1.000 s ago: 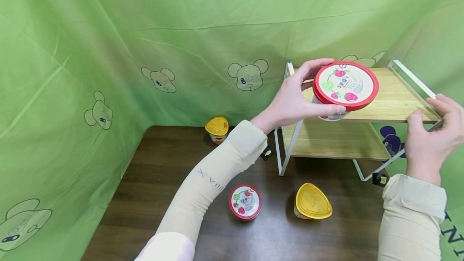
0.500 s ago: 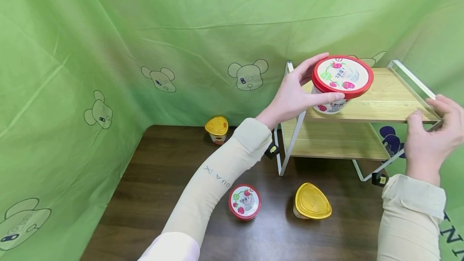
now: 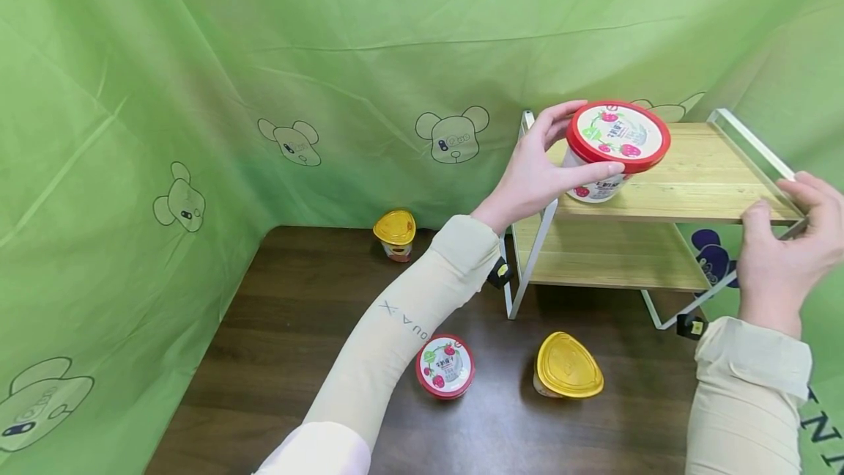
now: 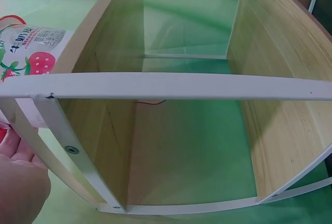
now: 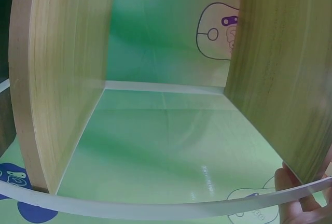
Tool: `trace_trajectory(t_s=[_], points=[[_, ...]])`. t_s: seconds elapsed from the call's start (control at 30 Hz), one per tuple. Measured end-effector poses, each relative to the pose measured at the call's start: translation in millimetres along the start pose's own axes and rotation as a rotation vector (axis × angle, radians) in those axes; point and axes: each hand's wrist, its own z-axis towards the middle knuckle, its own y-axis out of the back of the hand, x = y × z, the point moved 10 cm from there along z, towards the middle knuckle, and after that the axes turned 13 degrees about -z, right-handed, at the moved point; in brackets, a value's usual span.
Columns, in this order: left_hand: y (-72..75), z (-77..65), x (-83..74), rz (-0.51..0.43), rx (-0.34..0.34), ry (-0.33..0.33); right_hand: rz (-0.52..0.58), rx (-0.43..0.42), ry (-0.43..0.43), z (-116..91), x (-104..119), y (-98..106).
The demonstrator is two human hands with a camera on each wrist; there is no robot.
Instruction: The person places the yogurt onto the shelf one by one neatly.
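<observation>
Hanging behind everything, a green cloth [image 3: 356, 72] printed with bear heads [image 3: 455, 139] backs the dark wooden table [image 3: 297, 314], where a two-tier shelf [image 3: 606, 259] stands towards my right. My right hand [image 3: 787, 248] grips the shelf's right front corner, thumb and fingers set around it. My left hand [image 3: 530, 174] holds a red-lidded tub [image 3: 618, 136] by its left side, over the left part of the upper board [image 3: 712, 174]; I cannot tell whether its base touches the board. Before the shelf sits a yellow-lidded tub [image 3: 567, 366], with a second red-lidded tub [image 3: 445, 367] left of it, and another yellow-lidded tub [image 3: 395, 229] stands at the back, near the cloth.
</observation>
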Motion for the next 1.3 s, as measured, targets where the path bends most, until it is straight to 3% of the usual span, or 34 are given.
trace_trajectory(t_s=[0.3,0.57,0.87,1.3], points=[[0.4,1.3,6.1,0.0,-0.002,0.025,0.001,0.008,-0.028,1,-2,1],[0.0,2.2,10.6,-0.008,0.008,0.043,-0.003,0.002,0.001,0,0,1],[1.5,3.2,13.1,0.077,0.018,0.059,0.002,-0.003,0.025,1,-2,1],[-2.0,3.9,18.5,0.179,0.034,0.122,0.025,0.017,-0.036,2,-6,1]])
